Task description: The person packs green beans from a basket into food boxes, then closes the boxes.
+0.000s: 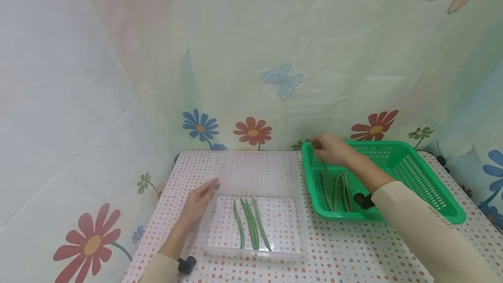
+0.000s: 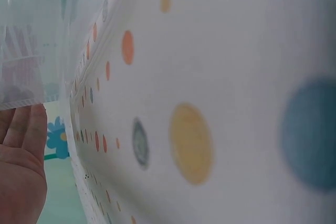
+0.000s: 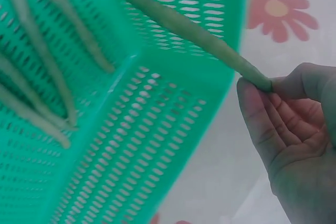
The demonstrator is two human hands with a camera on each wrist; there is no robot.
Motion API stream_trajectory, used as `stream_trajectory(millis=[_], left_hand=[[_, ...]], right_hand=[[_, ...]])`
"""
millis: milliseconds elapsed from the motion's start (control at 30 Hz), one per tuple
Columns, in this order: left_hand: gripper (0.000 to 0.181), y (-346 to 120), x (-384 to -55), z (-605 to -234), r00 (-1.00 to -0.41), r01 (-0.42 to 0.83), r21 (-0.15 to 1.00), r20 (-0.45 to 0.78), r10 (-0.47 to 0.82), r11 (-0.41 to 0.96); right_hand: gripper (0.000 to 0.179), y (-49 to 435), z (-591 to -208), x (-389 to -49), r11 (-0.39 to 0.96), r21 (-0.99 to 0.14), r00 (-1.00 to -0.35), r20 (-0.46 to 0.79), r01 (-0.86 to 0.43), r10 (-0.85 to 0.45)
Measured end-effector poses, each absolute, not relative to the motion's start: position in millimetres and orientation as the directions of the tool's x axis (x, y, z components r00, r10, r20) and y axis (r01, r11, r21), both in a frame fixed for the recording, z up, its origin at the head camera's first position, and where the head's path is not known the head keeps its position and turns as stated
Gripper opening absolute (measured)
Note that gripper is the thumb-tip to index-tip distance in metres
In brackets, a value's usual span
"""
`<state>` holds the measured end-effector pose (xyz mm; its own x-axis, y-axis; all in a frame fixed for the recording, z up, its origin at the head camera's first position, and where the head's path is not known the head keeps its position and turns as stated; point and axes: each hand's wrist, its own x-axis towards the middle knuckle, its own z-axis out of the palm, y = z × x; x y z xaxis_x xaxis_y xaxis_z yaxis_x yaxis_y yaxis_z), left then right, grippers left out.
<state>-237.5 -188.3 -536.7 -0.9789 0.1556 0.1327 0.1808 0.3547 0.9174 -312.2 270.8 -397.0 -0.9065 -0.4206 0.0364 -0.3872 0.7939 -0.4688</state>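
Observation:
My right hand (image 1: pixel 334 148) is over the far left corner of the green plastic basket (image 1: pixel 416 176). In the right wrist view its thumb and fingers pinch one end of a green bean (image 3: pixel 184 30), which slants across the basket's wall. Several more green beans (image 3: pixel 39 45) lie on the basket floor. My left hand (image 1: pixel 198 202) is at the left side of a clear plastic container (image 1: pixel 255 254), fingers fairly straight by its edge; whether they touch it I cannot tell. Several green beans (image 1: pixel 251 226) lie lengthwise inside the container.
The container's clear lid (image 1: pixel 255 167) stands open at its back. A polka-dot cloth (image 1: pixel 334 252) covers the table. Behind the table hangs a floral curtain (image 1: pixel 235 34), close to the basket's far rim.

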Motion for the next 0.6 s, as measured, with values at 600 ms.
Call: stream_trajectory(millis=[600], left_hand=[[0.037, -190, -239, -539, -0.978, 0.176, 0.924, 0.126, 0.164, 0.34]], right_hand=[[0.039, 228, -371, -296, 0.712, -0.525, -0.873, 0.142, -0.466, -0.467]])
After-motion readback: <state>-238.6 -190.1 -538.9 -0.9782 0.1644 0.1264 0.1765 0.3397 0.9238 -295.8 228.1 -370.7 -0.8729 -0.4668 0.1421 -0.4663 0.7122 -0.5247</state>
